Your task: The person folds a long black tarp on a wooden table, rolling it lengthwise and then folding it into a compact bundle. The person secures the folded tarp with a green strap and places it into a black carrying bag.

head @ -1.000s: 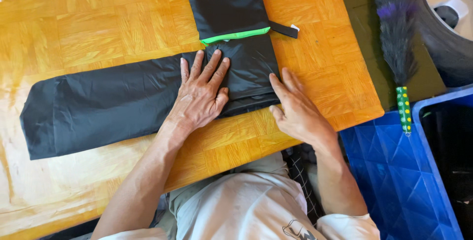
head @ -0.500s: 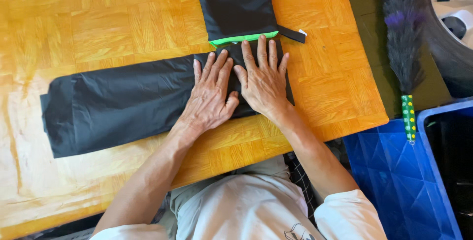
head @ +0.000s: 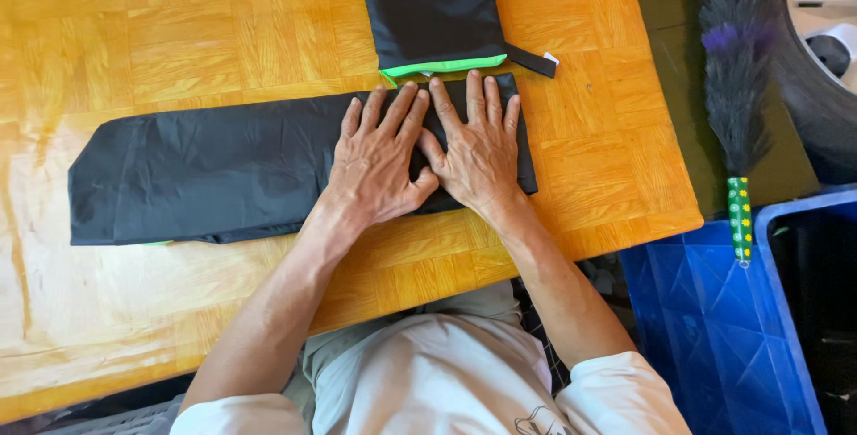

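Left hand (head: pixel 379 163) and right hand (head: pixel 478 154) flat, open on black garment (head: pixel 214 172); duster (head: pixel 734 87) perhaps beyond table (head: pixel 178 33).

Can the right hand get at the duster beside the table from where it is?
Probably yes. The right hand lies flat on the black cloth, holding nothing. The duster lies off the table's right edge, with only bare wood between.

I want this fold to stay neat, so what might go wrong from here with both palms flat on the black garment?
1. The left hand and right hand press only the right end of the black garment; the long free left end may wrinkle or skew.
2. The loose black strap sticks out sideways and might get left outside the fold.
3. The glossy wooden table may let the fabric slide.
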